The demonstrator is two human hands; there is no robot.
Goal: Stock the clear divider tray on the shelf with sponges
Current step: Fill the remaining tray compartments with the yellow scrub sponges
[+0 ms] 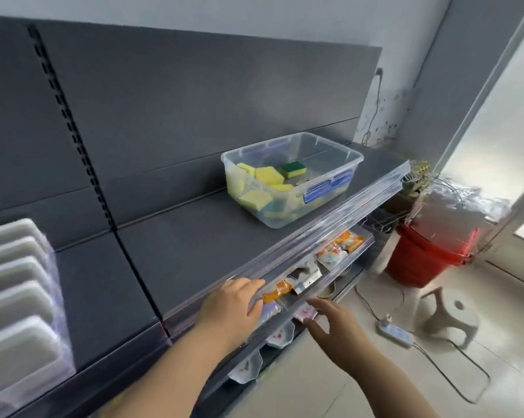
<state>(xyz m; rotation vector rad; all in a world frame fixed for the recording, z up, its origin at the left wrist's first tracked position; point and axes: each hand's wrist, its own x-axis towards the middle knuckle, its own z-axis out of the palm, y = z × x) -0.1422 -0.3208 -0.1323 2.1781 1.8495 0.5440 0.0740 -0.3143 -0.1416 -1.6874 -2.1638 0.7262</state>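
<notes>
**Non-Task Items in View**

- Stacked red buckets (420, 260): 4 o'clock, on the tiled floor (330, 381).
- White plastic stool (449, 312): 4 o'clock, just below the buckets.
- Power strip (395, 332): 5 o'clock, beside the stool, cable attached.
- Snack packets (336, 250): 4 o'clock, near centre.
- Patterned white dishes (280, 333): 6 o'clock.
- Wall cable (376, 101): 2 o'clock.

Dark grey shelving panels (194, 101) stand against a white wall (254, 13). Daylight from a glass door (496, 122) lights pale floor tiles (330, 387), red buckets (420, 260) and 1 stool (447, 315).
</notes>
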